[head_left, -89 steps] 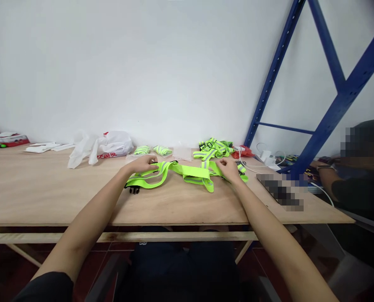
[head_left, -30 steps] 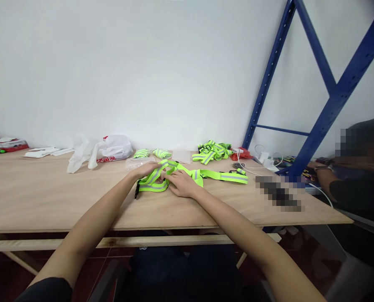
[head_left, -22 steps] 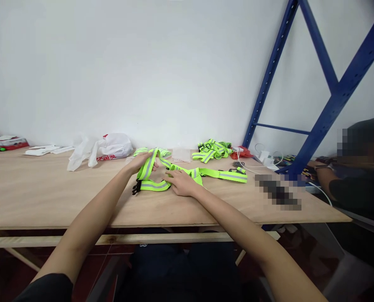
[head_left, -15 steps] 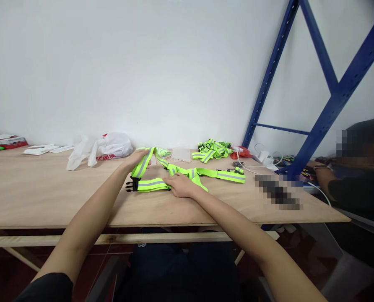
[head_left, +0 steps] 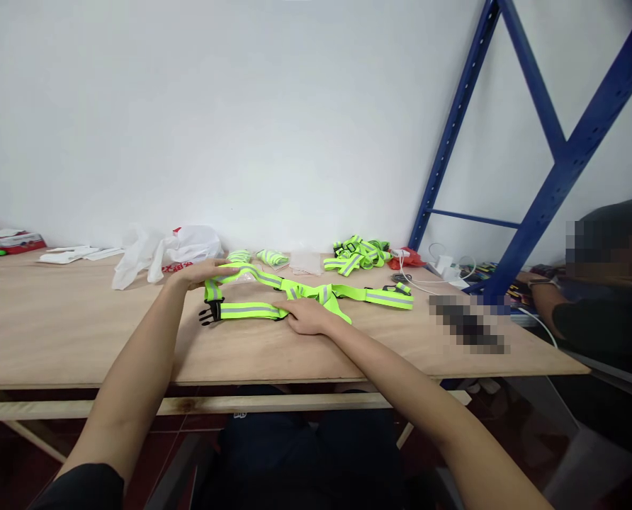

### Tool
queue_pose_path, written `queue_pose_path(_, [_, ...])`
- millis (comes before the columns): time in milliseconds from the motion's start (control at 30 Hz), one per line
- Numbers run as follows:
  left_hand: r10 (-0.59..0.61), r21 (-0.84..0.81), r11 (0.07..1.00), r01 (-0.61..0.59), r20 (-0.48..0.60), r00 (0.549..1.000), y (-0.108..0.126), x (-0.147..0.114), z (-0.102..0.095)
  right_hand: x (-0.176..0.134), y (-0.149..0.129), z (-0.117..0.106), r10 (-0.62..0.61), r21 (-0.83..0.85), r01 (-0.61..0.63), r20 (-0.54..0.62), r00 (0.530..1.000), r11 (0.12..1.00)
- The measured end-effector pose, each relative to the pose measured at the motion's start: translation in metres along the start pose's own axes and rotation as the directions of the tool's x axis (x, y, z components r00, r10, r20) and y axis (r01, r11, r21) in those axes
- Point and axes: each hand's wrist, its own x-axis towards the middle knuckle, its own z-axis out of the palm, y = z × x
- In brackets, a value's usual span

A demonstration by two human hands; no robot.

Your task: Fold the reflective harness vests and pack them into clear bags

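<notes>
A neon-yellow reflective strap vest (head_left: 390,297) with grey stripes lies spread across the wooden table. My left hand (head_left: 205,272) is closed on the upper strap at the vest's left end, where the webbing bends round a corner. Just below it, a black buckle (head_left: 210,312) sits at that end with its prongs pointing left. My right hand (head_left: 306,316) holds the lower strap against the tabletop near the vest's middle; its fingertips are partly hidden. Behind the vest are two folded reflective bundles (head_left: 272,258) and a clear plastic bag (head_left: 305,262).
Another heap of reflective straps (head_left: 359,255) lies by the wall, beside a red bag (head_left: 409,259) and white cables. White plastic bags (head_left: 193,244) stand at the back left. A blue metal rack (head_left: 533,184) rises on the right, with another person beyond it.
My left hand has moved left and slightly down with the strap, drawing the lower strap and buckle leftward. The raised loop has flattened, uncovering the bundles behind. My right hand has stayed nearly still.
</notes>
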Motion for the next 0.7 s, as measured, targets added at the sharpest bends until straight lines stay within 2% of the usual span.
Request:
queue_pose_path(133, [-0.020, 0.172, 0.985, 0.015, 0.032, 0.999, -0.008, 0.003, -0.004, 0.000, 0.003, 0.001, 0.004, 0.016, -0.003, -0.012, 1.000, 1.000])
queue_pose_path(267, [-0.016, 0.288, 0.958, 0.013, 0.006, 1.000, -0.014, 0.012, 0.001, 0.000, 0.005, 0.001, -0.012, 0.031, 0.013, -0.035, 0.999, 0.999])
queue_pose_path(333, [-0.011, 0.395, 0.918, 0.024, -0.034, 0.999, -0.017, 0.017, 0.005, -0.001, 0.006, 0.001, -0.029, 0.042, 0.032, -0.064, 0.998, 0.999])
queue_pose_path(433, [0.065, 0.546, 0.838, 0.013, -0.123, 0.990, -0.017, 0.024, 0.011, -0.001, 0.009, 0.002, -0.045, 0.057, 0.053, -0.139, 0.989, 0.997])
queue_pose_path(533, [0.196, 0.586, 0.807, -0.068, -0.158, 0.968, -0.009, 0.026, 0.019, -0.002, 0.011, 0.003, -0.050, 0.074, 0.068, -0.222, 0.974, 0.995])
queue_pose_path(600, [0.375, 0.583, 0.786, -0.209, -0.179, 0.910, 0.004, 0.023, 0.031, -0.001, 0.013, 0.002, -0.050, 0.089, 0.078, -0.279, 0.959, 0.993])
queue_pose_path(700, [0.640, 0.519, 0.701, -0.489, -0.156, 0.753, 0.028, 0.013, 0.060, 0.000, 0.018, 0.000, -0.035, 0.112, 0.082, -0.369, 0.929, 0.990])
